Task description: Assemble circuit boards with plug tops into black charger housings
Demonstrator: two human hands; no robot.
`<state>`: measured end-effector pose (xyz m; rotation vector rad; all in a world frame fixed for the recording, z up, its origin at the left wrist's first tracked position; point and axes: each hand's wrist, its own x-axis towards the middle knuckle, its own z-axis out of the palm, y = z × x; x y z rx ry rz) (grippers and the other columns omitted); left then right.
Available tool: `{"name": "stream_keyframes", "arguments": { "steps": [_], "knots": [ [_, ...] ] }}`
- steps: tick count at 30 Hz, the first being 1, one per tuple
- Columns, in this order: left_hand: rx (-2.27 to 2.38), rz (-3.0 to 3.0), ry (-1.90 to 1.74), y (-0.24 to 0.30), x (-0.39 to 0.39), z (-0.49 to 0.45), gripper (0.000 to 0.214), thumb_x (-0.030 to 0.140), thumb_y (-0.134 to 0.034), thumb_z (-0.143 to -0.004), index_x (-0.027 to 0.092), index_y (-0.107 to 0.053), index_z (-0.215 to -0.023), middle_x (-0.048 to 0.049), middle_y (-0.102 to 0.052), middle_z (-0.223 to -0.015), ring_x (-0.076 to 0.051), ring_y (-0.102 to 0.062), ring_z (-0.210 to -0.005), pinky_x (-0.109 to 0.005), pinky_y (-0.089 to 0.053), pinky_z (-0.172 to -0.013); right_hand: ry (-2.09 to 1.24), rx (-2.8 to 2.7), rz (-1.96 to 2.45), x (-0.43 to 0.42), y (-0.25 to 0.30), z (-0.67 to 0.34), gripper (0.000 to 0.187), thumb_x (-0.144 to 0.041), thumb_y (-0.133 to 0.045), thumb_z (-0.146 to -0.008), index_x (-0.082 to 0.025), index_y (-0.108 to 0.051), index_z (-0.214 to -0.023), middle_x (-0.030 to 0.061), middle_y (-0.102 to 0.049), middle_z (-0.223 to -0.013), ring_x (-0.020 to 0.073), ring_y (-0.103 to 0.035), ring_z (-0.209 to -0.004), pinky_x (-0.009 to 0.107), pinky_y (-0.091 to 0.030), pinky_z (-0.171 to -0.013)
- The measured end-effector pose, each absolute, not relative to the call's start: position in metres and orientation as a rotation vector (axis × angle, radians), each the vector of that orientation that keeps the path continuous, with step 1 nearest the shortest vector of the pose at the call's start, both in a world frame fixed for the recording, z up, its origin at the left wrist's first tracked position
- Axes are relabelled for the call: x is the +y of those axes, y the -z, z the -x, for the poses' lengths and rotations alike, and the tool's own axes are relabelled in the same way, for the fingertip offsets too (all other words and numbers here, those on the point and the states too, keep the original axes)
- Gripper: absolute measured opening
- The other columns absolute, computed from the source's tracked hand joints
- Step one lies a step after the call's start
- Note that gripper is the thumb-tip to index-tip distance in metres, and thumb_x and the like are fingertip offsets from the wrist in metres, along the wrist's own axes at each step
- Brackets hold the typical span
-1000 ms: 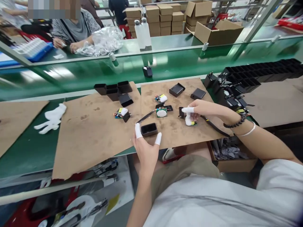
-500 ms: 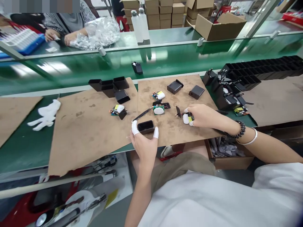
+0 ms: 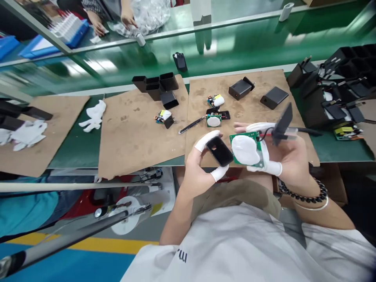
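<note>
Clearly, left hand (image 3: 196, 172) holding case (image 3: 219, 151), right hand (image 3: 292, 161) holding circuit board (image 3: 246, 150)

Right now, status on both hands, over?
Left hand: holding hollow black rectangular case. Right hand: holding white-patched green circuit board. Nothing visible between case and board.

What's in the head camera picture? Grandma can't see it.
A person's left hand holds an open black case; the right hand holds a green circuit board with a white patch. White finger covers show on both hands. Beyond, more cases and boards sit on brown sheets.
</note>
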<state>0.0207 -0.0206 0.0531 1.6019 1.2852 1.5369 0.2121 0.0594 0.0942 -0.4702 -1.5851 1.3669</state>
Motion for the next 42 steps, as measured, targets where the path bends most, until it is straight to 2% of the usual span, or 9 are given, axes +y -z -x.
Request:
{"name": "stream_keyframes", "arguments": {
  "steps": [5,12,16,22,25,28,34,38,42],
  "knots": [
    [1.184,-1.693,-1.512,-0.065,-0.021,-0.021,0.073,0.013,-0.077,-0.084,0.025,-0.055,-0.152,-0.009,-0.065,-0.15,-0.03,-0.063,-0.142,-0.044,-0.053,-0.121,-1.076,-1.79,0.354,0.055,-0.096,-0.209,0.043,-0.027,-0.088,-0.083,-0.033,-0.077,-0.125,0.0045,-0.079,-0.131,0.0333,-0.073,-0.127,0.052,-0.06,-0.113],
    [1.201,-1.714,-1.388,-0.074,-0.021,-0.024,0.076,0.01,-0.075,-0.085,0.026,-0.051,-0.156,-0.0074,-0.064,-0.153,-0.03,-0.06,-0.145,-0.044,-0.049,-0.126,-0.958,-1.83,0.318,0.056,-0.086,-0.216,0.041,-0.03,-0.081,-0.089,-0.029,-0.075,-0.13,0.008,-0.08,-0.126,0.0332,-0.076,-0.118,0.051,-0.064,-0.104],
    [1.193,-1.733,-1.379,-0.076,-0.02,-0.025,0.081,0.005,-0.071,-0.081,0.025,-0.05,-0.157,-0.0077,-0.066,-0.151,-0.031,-0.061,-0.143,-0.046,-0.05,-0.125,-1.048,-1.786,0.355,0.054,-0.08,-0.219,0.043,-0.034,-0.083,-0.087,-0.029,-0.075,-0.129,0.0088,-0.079,-0.128,0.0339,-0.075,-0.12,0.051,-0.064,-0.102],
    [1.287,-1.694,-1.261,-0.081,-0.024,-0.026,0.083,0.009,-0.078,-0.08,0.028,-0.051,-0.157,-0.0076,-0.057,-0.161,-0.036,-0.055,-0.15,-0.051,-0.052,-0.125,-1.165,-1.774,0.489,0.048,-0.083,-0.221,0.043,-0.035,-0.084,-0.086,-0.036,-0.076,-0.128,0.005,-0.078,-0.133,0.0359,-0.065,-0.137,0.057,-0.055,-0.118],
    [1.253,-1.726,-1.286,-0.085,-0.024,-0.026,0.081,0.008,-0.076,-0.081,0.028,-0.051,-0.156,-0.0057,-0.058,-0.161,-0.034,-0.054,-0.152,-0.05,-0.049,-0.128,-1.104,-1.767,0.511,0.048,-0.083,-0.222,0.045,-0.038,-0.088,-0.081,-0.037,-0.077,-0.125,0.0049,-0.077,-0.132,0.0384,-0.066,-0.135,0.06,-0.051,-0.121],
    [1.218,-1.74,-1.308,-0.086,-0.023,-0.025,0.081,0.007,-0.076,-0.082,0.03,-0.051,-0.156,-0.0037,-0.06,-0.159,-0.033,-0.053,-0.152,-0.047,-0.048,-0.128,-1.147,-1.785,0.518,0.05,-0.08,-0.222,0.045,-0.038,-0.089,-0.079,-0.038,-0.078,-0.122,0.0043,-0.077,-0.132,0.0389,-0.065,-0.136,0.058,-0.053,-0.119],
    [1.233,-1.694,-1.358,-0.079,-0.023,-0.019,0.073,0.024,-0.077,-0.087,0.029,-0.05,-0.155,-0.0063,-0.064,-0.152,-0.034,-0.057,-0.148,-0.052,-0.047,-0.128,-1.234,-1.684,0.435,0.052,-0.068,-0.211,0.055,-0.025,-0.089,-0.077,-0.043,-0.075,-0.127,-0.0003,-0.073,-0.137,0.035,-0.067,-0.132,0.054,-0.055,-0.115],
    [1.291,-1.71,-1.365,-0.072,-0.025,-0.014,0.072,0.042,-0.075,-0.091,0.029,-0.045,-0.155,-0.0093,-0.066,-0.146,-0.035,-0.061,-0.144,-0.054,-0.05,-0.125,-1.241,-1.609,0.397,0.048,-0.06,-0.2,0.054,-0.019,-0.087,-0.077,-0.041,-0.077,-0.126,0.0003,-0.075,-0.134,0.0352,-0.068,-0.129,0.055,-0.056,-0.112],
    [1.378,-1.692,-1.384,-0.07,-0.027,-0.013,0.069,0.054,-0.073,-0.091,0.029,-0.049,-0.151,-0.0102,-0.064,-0.148,-0.036,-0.059,-0.146,-0.054,-0.048,-0.125,-1.243,-1.602,0.395,0.047,-0.056,-0.195,0.05,-0.024,-0.084,-0.081,-0.044,-0.076,-0.127,-0.0012,-0.077,-0.132,0.0357,-0.07,-0.127,0.059,-0.055,-0.113]
  ]
}}
